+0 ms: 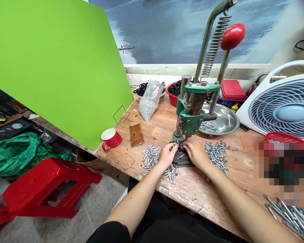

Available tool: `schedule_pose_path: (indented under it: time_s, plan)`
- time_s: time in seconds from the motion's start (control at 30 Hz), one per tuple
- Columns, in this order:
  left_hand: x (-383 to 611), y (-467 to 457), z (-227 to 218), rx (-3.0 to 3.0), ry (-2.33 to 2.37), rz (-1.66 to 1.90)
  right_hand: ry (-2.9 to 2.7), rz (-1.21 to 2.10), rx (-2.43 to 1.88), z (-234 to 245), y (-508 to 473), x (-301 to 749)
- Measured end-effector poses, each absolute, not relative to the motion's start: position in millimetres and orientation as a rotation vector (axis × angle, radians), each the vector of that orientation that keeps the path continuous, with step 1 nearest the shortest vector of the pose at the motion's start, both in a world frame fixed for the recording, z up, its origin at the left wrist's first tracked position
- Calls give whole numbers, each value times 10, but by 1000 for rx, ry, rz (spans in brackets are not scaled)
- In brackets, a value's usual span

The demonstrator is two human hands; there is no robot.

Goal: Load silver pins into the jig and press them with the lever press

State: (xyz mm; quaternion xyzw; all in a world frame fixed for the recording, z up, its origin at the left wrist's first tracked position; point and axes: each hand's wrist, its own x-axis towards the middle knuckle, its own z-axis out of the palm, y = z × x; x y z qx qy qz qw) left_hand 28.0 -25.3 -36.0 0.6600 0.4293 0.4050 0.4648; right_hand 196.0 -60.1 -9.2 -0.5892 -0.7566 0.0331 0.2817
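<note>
A steel bowl (226, 122) sits just right of the green hand press (191, 116) and holds a small heap of metal pins. Behind the press, a red bowl (172, 96) is filled with black rubber rings, and a basket (141, 89) further left holds more of them. A clear bag (150, 100) of small silvery parts leans left of the press, in front of that basket. A red cup (110, 138) stands well left of the press, near the table edge; its contents cannot be seen.

At the base of the press, the left hand (168, 154) and right hand (196, 153) meet, fingers curled and pinching a small metal part (180, 145) at the dark base plate (181, 158); the hands partly hide it. Loose pins (150, 155) lie left of the press, and another pile (217, 152) lies right of it. The press's red-knobbed lever (233, 36) stands raised. A white fan (286, 104) stands far right of the press, and a green board (53, 64) leans at the table's left end.
</note>
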Motion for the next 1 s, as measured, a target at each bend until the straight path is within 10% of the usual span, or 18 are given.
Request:
schedule_pose_path:
  time_s: [1.0]
  plan:
    - [297,-178,-118,1799,1120,1012,-2116,284,-1463,-16,-526,2055]
